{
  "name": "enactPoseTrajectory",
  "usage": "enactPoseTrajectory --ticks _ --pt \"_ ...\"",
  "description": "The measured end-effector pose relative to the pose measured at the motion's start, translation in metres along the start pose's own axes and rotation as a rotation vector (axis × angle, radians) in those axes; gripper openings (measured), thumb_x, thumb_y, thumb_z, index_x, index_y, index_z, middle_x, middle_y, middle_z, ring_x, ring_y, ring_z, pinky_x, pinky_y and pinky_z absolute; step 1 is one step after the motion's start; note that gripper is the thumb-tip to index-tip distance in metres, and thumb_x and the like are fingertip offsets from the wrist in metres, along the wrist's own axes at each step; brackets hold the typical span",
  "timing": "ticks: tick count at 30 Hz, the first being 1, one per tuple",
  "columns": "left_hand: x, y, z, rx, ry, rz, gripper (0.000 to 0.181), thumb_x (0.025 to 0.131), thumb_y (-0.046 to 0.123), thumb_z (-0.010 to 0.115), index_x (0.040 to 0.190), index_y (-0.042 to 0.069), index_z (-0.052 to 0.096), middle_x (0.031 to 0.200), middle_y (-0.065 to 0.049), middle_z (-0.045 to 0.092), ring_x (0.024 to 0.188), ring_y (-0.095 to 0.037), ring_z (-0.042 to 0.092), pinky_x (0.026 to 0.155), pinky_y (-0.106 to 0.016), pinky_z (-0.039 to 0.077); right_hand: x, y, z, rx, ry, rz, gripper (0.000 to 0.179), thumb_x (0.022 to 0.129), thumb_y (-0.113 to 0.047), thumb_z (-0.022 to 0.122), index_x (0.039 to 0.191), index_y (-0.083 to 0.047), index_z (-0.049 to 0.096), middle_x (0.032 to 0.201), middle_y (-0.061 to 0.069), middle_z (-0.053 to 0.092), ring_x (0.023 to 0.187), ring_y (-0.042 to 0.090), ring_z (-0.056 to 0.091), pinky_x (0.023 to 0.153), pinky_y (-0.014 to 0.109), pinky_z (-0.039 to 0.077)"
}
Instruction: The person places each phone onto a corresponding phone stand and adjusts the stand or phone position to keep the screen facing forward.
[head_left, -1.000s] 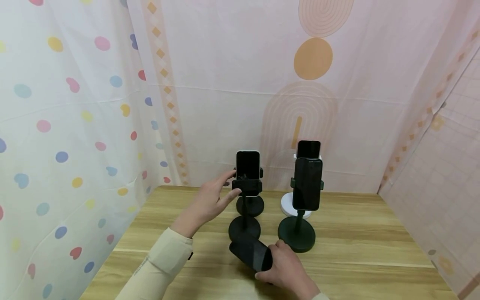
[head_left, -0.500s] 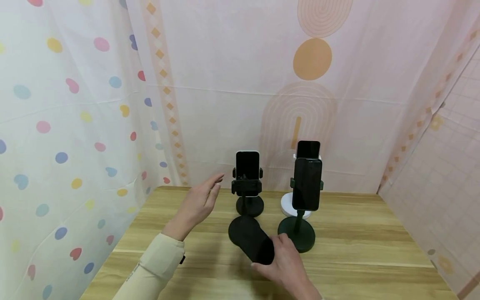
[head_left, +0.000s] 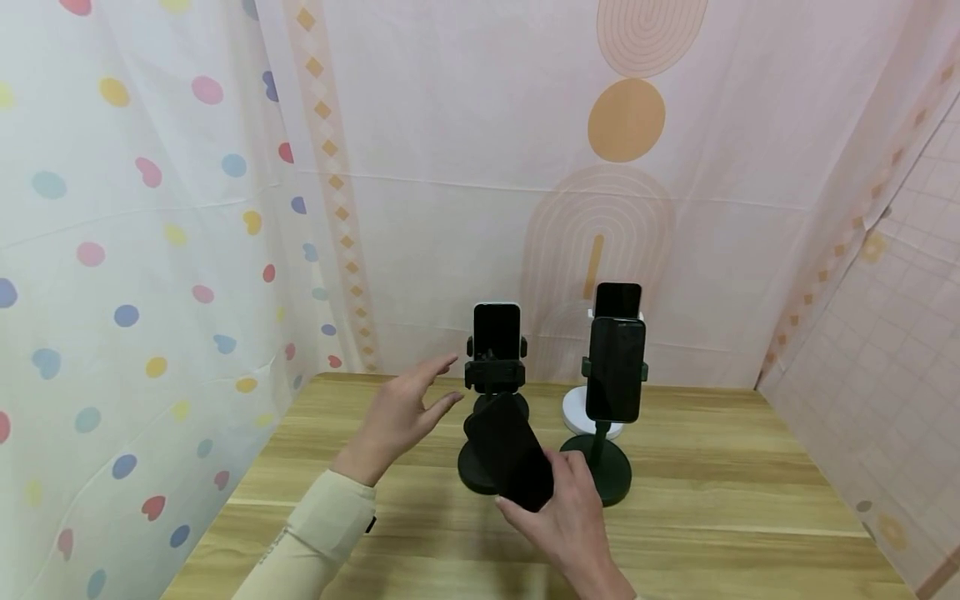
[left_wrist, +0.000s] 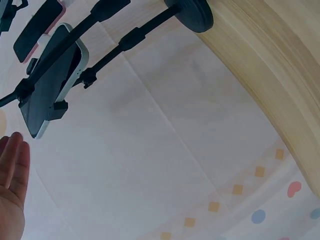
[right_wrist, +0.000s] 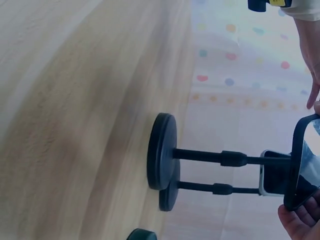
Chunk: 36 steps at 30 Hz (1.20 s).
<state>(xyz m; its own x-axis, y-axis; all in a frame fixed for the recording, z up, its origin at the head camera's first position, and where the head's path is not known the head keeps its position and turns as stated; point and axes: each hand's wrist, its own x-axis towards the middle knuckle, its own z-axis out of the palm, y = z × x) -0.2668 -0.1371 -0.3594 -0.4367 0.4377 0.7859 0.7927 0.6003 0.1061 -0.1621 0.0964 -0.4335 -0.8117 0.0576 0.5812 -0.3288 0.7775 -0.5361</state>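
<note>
My right hand (head_left: 566,517) grips a black smartphone (head_left: 510,446) by its lower end, tilted, with its screen towards me. In the head view the phone overlaps the base (head_left: 472,473) and pole of the front black phone stand. That stand's clamp (head_left: 495,373) holds nothing and stands just above the phone's top end. My left hand (head_left: 393,417) hovers left of the clamp, fingers extended and thumb apart, touching nothing. In the right wrist view the phone's edge (right_wrist: 296,160) shows close to the stand's pole (right_wrist: 200,155). Only the left fingers (left_wrist: 17,165) appear in the left wrist view.
Behind the front stand, a second black stand holds a white-edged phone (head_left: 497,329). To the right, a dark green stand (head_left: 611,475) carries a black phone (head_left: 615,371); a white stand (head_left: 573,412) with another phone is behind it. Patterned curtains (head_left: 420,208) surround the wooden table (head_left: 712,500).
My right hand has lifted the black smartphone towards the front stand's clamp and turned its screen to me. The left hand has left the clamp, drawn back left, then come slightly nearer again.
</note>
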Motion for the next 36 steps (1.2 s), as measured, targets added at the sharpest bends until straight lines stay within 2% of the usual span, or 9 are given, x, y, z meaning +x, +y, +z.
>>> enactPoseTrajectory --ticks 4,8,13,19,27,36 --pt "0.002 0.001 0.002 -0.016 0.022 0.059 0.064 0.078 0.01 0.085 0.135 0.003 0.057 0.119 -0.014 0.068 0.103 -0.027 0.068 0.081 -0.04 0.056 0.003 -0.006 -0.001 0.024 0.036 -0.016 0.075 0.062 -0.049 0.092 0.115 -0.003 0.066 0.1 0.004 0.056 0.087 0.017 0.054 0.073 0.037 0.051" --pt "0.005 0.002 0.005 -0.03 0.046 0.105 0.068 0.077 0.004 0.085 0.138 0.002 0.054 0.124 -0.015 0.066 0.105 -0.028 0.067 0.083 -0.04 0.056 0.009 -0.014 -0.002 0.069 0.043 0.005 0.075 0.062 -0.047 0.092 0.118 -0.005 0.066 0.102 0.002 0.055 0.09 0.016 0.054 0.075 0.036 0.05" --pt "0.008 0.004 0.008 -0.036 0.081 0.153 0.064 0.074 -0.007 0.083 0.133 0.0 0.059 0.123 -0.014 0.067 0.105 -0.028 0.068 0.08 -0.04 0.056 0.019 -0.025 -0.002 0.12 0.062 0.009 0.076 0.063 -0.046 0.093 0.119 -0.004 0.065 0.104 0.003 0.056 0.093 0.017 0.055 0.075 0.037 0.051" --pt "0.009 0.009 0.011 -0.044 0.094 0.154 0.058 0.075 -0.004 0.083 0.128 0.003 0.062 0.119 -0.011 0.069 0.099 -0.025 0.07 0.075 -0.037 0.057 0.03 -0.034 -0.002 0.143 0.092 0.011 0.076 0.064 -0.044 0.093 0.119 -0.001 0.064 0.102 0.006 0.057 0.089 0.018 0.054 0.072 0.036 0.049" --pt "0.012 0.014 0.015 -0.038 0.151 0.183 0.056 0.072 -0.002 0.086 0.124 0.004 0.064 0.109 -0.012 0.072 0.096 -0.026 0.07 0.077 -0.04 0.057 0.042 -0.04 -0.001 0.195 0.119 0.074 0.073 0.067 -0.046 0.09 0.12 -0.002 0.065 0.1 0.005 0.054 0.083 0.018 0.054 0.071 0.035 0.048" --pt "0.016 0.022 0.02 -0.077 0.154 0.199 0.054 0.072 -0.005 0.085 0.121 0.002 0.064 0.105 -0.011 0.071 0.089 -0.024 0.07 0.074 -0.037 0.057 0.05 -0.042 0.0 0.248 0.116 0.156 0.071 0.071 -0.047 0.087 0.123 -0.004 0.064 0.103 0.006 0.053 0.086 0.019 0.055 0.075 0.039 0.048"
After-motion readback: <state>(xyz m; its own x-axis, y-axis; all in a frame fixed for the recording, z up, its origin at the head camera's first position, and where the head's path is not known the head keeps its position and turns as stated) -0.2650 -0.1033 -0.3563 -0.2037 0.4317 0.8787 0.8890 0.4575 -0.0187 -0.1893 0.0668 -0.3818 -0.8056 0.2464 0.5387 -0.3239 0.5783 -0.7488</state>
